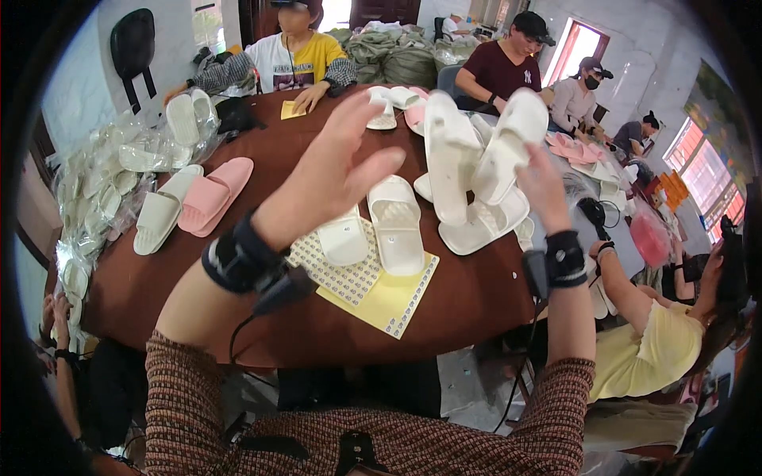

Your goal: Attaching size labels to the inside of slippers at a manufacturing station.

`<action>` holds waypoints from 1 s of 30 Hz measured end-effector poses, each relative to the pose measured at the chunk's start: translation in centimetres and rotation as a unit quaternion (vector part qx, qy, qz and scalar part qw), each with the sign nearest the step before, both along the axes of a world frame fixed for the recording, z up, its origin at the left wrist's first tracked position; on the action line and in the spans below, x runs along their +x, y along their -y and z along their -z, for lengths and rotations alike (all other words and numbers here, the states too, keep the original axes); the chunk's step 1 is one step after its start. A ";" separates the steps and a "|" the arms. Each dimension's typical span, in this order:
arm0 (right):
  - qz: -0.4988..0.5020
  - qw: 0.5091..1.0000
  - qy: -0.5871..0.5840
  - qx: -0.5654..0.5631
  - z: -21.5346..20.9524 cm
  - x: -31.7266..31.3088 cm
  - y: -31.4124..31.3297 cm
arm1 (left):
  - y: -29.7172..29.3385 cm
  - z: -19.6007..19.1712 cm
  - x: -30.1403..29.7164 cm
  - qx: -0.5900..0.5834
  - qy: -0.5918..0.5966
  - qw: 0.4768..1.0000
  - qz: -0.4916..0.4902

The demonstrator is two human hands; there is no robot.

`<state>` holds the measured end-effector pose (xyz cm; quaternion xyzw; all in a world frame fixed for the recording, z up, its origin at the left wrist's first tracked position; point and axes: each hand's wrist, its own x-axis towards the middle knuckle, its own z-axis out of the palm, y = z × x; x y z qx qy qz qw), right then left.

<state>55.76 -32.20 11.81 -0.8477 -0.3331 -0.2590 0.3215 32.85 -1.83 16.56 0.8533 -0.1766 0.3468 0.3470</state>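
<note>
Nearest, the left hand (337,170) is lifted over the round brown worktop (460,305), its grip released, fingers spread and holding nothing. Under it lie yellow sticker sheets (389,301) with two white slippers on them: a short-looking one (343,238) partly hidden by the hand, and a full one (395,224) with its long axis running away from the person.

Just to the right and higher, the right hand (544,186) is clenched on a pair of white slippers (476,151), held up off the worktop with their long axes near upright, soles apart at the top in a V. The pair lies to the right of the open left hand, at about the same height, so the left palm faces it across a small gap. More white slippers (480,226) rest below the pair.

Farther left lie a cream slipper (163,210), a pink slipper (214,194) and bagged slippers (95,182). Other people sit around the far edge.
</note>
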 end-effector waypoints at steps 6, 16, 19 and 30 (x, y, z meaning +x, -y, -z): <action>-0.061 0.995 -0.074 -0.020 5.5 -4.1 1.1 | -6.6 5.4 -6.9 0.117 -0.060 0.979 -0.156; -0.180 0.980 -0.079 -0.033 1.4 -12.0 -3.3 | -24.5 13.9 -18.2 0.142 -0.101 0.895 -0.411; -0.210 0.975 -0.049 -0.051 0.7 -14.6 -5.1 | -27.3 14.7 -19.8 0.094 -0.158 0.869 -0.460; -0.317 0.941 -0.102 -0.070 1.8 -22.2 -8.9 | -29.7 14.3 -14.9 -0.260 -0.345 0.805 -0.406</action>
